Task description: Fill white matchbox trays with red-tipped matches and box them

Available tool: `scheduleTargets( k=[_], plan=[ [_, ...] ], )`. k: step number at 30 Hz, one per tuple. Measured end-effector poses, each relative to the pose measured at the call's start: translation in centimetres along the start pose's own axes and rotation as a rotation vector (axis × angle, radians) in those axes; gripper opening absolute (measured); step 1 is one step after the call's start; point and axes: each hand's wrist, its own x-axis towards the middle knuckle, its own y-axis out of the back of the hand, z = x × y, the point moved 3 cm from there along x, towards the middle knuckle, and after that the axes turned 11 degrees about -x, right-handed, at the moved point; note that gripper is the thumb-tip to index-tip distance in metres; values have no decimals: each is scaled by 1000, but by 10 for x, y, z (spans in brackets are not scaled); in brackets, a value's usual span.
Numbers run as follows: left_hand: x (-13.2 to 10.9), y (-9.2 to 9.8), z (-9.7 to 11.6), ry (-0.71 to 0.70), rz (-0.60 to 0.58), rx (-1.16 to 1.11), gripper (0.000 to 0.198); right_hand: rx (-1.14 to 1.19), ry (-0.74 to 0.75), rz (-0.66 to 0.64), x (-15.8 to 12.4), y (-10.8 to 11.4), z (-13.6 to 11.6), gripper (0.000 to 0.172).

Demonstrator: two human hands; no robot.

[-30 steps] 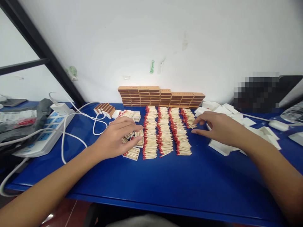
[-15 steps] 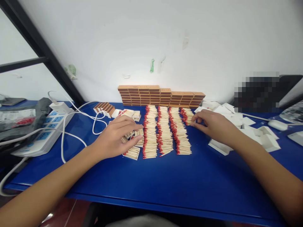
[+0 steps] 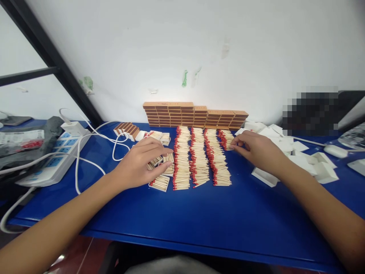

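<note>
My left hand (image 3: 144,163) curls over a cluster of small white matchbox trays at the middle left. Between its thumb and fingers shows a tray of matches (image 3: 169,157), and the hand seems to grip it. More filled trays (image 3: 159,183) lie beneath and beside that hand, partly covered. To the right, red-headed matches are laid in three long rows, one of them the middle row (image 3: 199,158), and a shorter fourth row (image 3: 226,139). My right hand (image 3: 252,148) is closed, its fingertips pinched at the right ends of matches in the short row.
Stacked brown matchboxes (image 3: 171,114) line the wall. A smaller group of boxes (image 3: 127,130) sits at left. Empty white trays (image 3: 323,167) pile up at right. A power strip (image 3: 61,152) and white cables (image 3: 76,163) lie at left on the blue table (image 3: 185,220).
The view has shifted very slightly. Both hands stay at nearly the same places, the left over the trays and the right at the short match row.
</note>
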Motion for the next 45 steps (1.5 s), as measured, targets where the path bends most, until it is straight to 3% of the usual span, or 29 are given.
scheduleTargets(
  k=[11, 15, 19, 22, 33, 38, 45],
  plan=[
    [1, 2, 0, 29, -51, -27, 28, 86, 1, -10, -4, 22, -20, 33],
    [2, 10, 2, 48, -170, -36, 35, 137, -11, -9, -8, 28, -31, 36],
    [1, 19, 0, 156, -350, -11, 37, 146, -5, 14, -9, 31, -40, 34],
    [-1, 21, -1, 196, -406, -26, 40, 148, -10, 24, -9, 31, -41, 33],
    [-5, 18, -3, 231, -451, -31, 48, 149, -14, 57, -8, 32, -39, 28],
    [-5, 12, -2, 216, -407, -47, 68, 153, -25, 30, -8, 30, -40, 28],
    [-9, 9, -6, 232, -415, -41, 65, 173, -24, 32, -9, 29, -39, 27]
  ],
)
